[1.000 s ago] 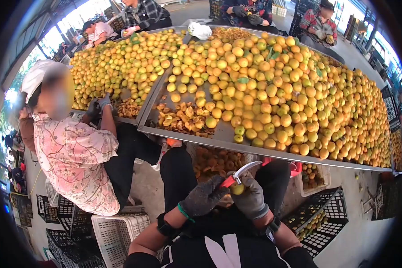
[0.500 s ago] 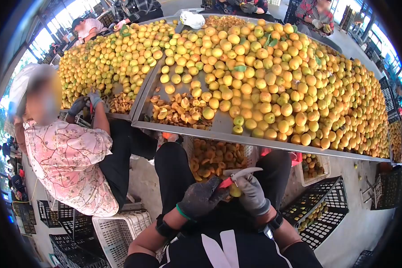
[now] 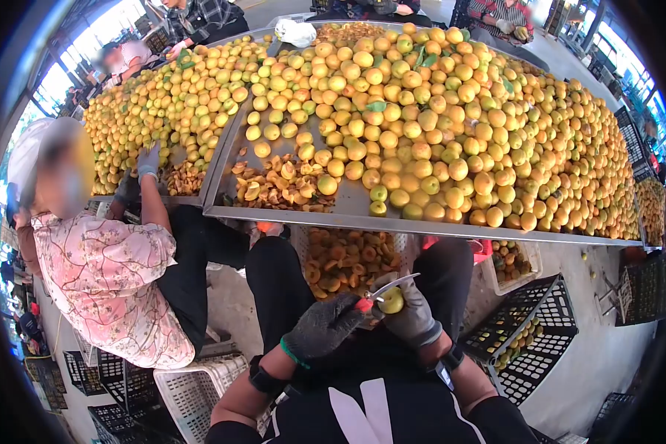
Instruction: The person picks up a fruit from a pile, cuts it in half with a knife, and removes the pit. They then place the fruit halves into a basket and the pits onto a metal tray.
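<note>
My left hand (image 3: pixel 322 325), in a dark glove with a green cuff, is closed around the red handle of a curved knife (image 3: pixel 401 283). Its blade lies across the top of a yellow-green apricot (image 3: pixel 391 300). Gripping that apricot is my right hand (image 3: pixel 416 320), in a grey glove, with fingers wrapped behind the fruit. Both hands are close together above my lap. Just beyond them, between my knees, a crate (image 3: pixel 405 255) contains many halved apricots (image 3: pixel 348 259).
A metal-edged table (image 3: pixel 422 226) bears a heap of whole apricots (image 3: pixel 451 133) and a pile of cut pieces (image 3: pixel 285 185). At left sits a co-worker (image 3: pixel 107 281) in a floral shirt. A white crate (image 3: pixel 200 388) and a black crate (image 3: pixel 529 340) flank me; other people sit across the table.
The apricot in my right hand has come into clearer view, and the knife blade has turned to a thinner profile against it. The co-worker's gloved hand has moved up onto the fruit heap.
</note>
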Tool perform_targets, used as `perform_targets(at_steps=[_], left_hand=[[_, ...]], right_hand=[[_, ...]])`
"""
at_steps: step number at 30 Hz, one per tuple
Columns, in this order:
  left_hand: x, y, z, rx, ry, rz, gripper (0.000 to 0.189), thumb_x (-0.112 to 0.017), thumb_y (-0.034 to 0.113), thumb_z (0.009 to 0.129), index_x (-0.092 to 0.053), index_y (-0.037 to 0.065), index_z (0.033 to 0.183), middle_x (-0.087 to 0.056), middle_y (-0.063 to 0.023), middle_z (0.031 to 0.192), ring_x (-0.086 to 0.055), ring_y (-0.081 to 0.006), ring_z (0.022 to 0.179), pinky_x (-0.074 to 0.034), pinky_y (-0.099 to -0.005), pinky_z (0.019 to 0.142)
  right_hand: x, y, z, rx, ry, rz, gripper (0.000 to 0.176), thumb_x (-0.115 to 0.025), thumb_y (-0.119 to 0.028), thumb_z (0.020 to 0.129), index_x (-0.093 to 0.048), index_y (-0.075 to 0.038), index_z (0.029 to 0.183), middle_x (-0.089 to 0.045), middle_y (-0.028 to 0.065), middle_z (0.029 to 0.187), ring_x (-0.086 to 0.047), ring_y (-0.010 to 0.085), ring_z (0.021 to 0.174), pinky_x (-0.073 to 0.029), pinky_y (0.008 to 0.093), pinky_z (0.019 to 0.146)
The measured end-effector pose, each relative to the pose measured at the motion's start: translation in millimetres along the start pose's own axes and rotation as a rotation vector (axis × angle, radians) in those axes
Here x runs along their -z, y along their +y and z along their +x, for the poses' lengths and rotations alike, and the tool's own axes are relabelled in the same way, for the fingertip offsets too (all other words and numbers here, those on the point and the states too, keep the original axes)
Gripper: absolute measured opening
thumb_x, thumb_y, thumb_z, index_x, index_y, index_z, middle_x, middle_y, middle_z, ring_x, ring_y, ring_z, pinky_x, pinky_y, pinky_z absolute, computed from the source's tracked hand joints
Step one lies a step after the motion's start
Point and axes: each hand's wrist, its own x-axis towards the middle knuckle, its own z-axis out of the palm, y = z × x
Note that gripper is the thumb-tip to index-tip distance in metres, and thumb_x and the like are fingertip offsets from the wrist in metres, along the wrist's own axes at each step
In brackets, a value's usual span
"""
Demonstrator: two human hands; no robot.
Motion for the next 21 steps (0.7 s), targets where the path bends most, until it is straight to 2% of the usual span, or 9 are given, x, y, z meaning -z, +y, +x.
perform_targets(at_steps=[1,2,3,4,5,9,11,16,21], left_hand=[[-0.3,-3.6,1.7,-0.392,0.142,0.435,0.028,-0.063,0.021,0.091,-0.06,0.001,0.11,-0.065,-0.0139,0.083,-0.066,-0.0242,0.071,-0.052,-0.033,0.061],[-1.1,-5.3,0.9,-0.392,0.139,0.435,0.028,-0.063,0.021,0.091,-0.06,0.001,0.11,-0.065,-0.0139,0.083,-0.066,-0.0242,0.071,-0.052,-0.033,0.061],[-1.7,-1.0,0.8,-0.403,0.163,0.473,0.027,-0.065,0.021,0.089,-0.061,0.002,0.107,-0.065,-0.0156,0.084,-0.066,-0.0285,0.071,-0.052,-0.0357,0.06],[-2.4,2.1,0.6,-0.414,0.188,0.511,0.025,-0.067,0.02,0.087,-0.062,0.002,0.104,-0.065,-0.0174,0.085,-0.066,-0.0328,0.071,-0.053,-0.0384,0.059],[-3.0,3.2,1.0,-0.413,0.185,0.511,0.025,-0.067,0.02,0.087,-0.062,0.002,0.104,-0.065,-0.0174,0.085,-0.066,-0.0328,0.071,-0.053,-0.0384,0.059],[-6.2,12.5,1.3,-0.388,0.165,0.522,0.024,-0.067,0.025,0.086,-0.063,0.004,0.098,-0.064,-0.0149,0.075,-0.064,-0.0337,0.063,-0.051,-0.039,0.054],[-7.3,14.5,0.9,-0.37,0.155,0.521,0.024,-0.067,0.026,0.086,-0.063,0.004,0.096,-0.063,-0.0147,0.072,-0.064,-0.0338,0.062,-0.051,-0.039,0.053],[-8.8,15.8,-3.7,-0.245,0.126,0.544,0.025,-0.066,0.031,0.087,-0.062,0.006,0.087,-0.061,-0.0141,0.067,-0.062,-0.0336,0.058,-0.048,-0.0403,0.049],[-10.8,20.3,-1.9,-0.35,0.169,0.655,0.028,-0.067,0.034,0.086,-0.062,0.007,0.083,-0.059,-0.0128,0.064,-0.06,-0.0319,0.054,-0.046,-0.0399,0.047]], right_hand=[[0.5,1.1,-0.1,-0.045,0.074,0.174,0.042,-0.041,-0.042,0.1,-0.05,-0.005,0.119,-0.06,0.007,0.107,-0.06,0.0167,0.096,-0.051,0.0308,0.082],[-2.0,2.3,-3.8,-0.06,0.196,0.136,0.039,-0.04,-0.041,0.101,-0.054,-0.005,0.109,-0.061,0.0072,0.103,-0.061,0.0163,0.091,-0.052,0.0307,0.079],[-5.9,3.1,-3.7,-0.059,0.197,0.138,0.039,-0.04,-0.041,0.101,-0.054,-0.005,0.109,-0.061,0.0072,0.103,-0.061,0.0163,0.091,-0.052,0.0307,0.079],[-8.7,4.5,-3.4,0.018,0.232,-0.099,0.037,-0.041,-0.039,0.1,-0.056,-0.006,0.107,-0.061,0.0064,0.098,-0.059,0.0152,0.086,-0.051,0.0304,0.075],[-11.7,4.8,-3.0,0.095,0.265,-0.337,0.035,-0.042,-0.037,0.1,-0.058,-0.006,0.105,-0.061,0.0056,0.093,-0.058,0.014,0.08,-0.049,0.03,0.071],[-32.2,-3.1,-2.4,0.061,0.297,-0.184,0.034,-0.041,-0.034,0.101,-0.059,-0.005,0.097,-0.061,0.0046,0.087,-0.057,0.0125,0.076,-0.048,0.0268,0.066],[-39.2,-6.2,-0.6,0.129,0.305,-0.237,0.037,-0.04,-0.033,0.101,-0.06,-0.004,0.089,-0.061,0.0047,0.084,-0.056,0.0121,0.074,-0.047,0.0259,0.066],[-43.2,-7.7,-2.1,0.168,0.299,-0.36,0.037,-0.04,-0.031,0.101,-0.06,-0.003,0.087,-0.061,0.0057,0.083,-0.056,0.0122,0.074,-0.045,0.0263,0.067],[-48.3,-7.1,-1.9,0.229,0.328,-0.395,0.038,-0.038,-0.029,0.102,-0.06,-0.003,0.084,-0.06,0.0063,0.081,-0.055,0.0126,0.072,-0.045,0.0263,0.067]])
